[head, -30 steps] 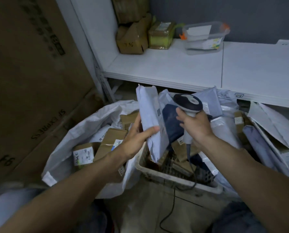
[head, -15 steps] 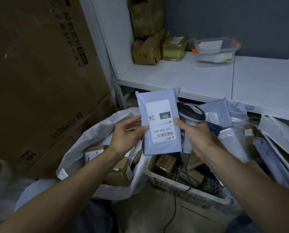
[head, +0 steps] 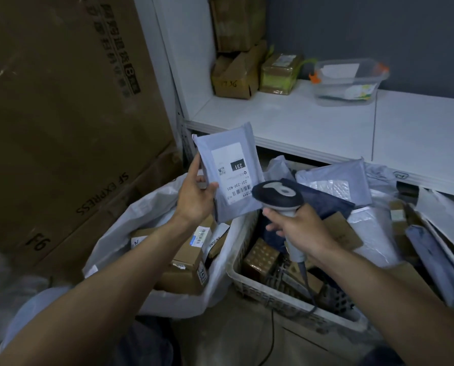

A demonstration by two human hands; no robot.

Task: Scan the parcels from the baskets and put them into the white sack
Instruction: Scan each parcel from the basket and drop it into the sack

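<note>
My left hand (head: 194,194) grips the left edge of a pale grey mailer parcel (head: 228,143), held upright with its white barcode label facing me. My right hand (head: 297,228) grips the handle of a grey barcode scanner (head: 278,195), whose head sits right at the parcel's lower right corner, over the barcode. Below the left hand lies the open white sack (head: 141,217), holding several brown cardboard boxes. To its right stands a white plastic basket (head: 247,281) filled with mailers and small boxes.
A big brown carton (head: 62,114) marked SF EXPRESS fills the left. A white shelf (head: 313,122) behind carries cardboard boxes (head: 236,75) and a clear plastic tub (head: 350,80). More grey mailers (head: 432,247) pile at the right. The scanner's cable (head: 273,336) trails down to the floor.
The parcel was turned label-side toward me, then shifted up and left in my left hand alone. My right hand came off the parcel's edge and brought the scanner head in front of the barcode.
</note>
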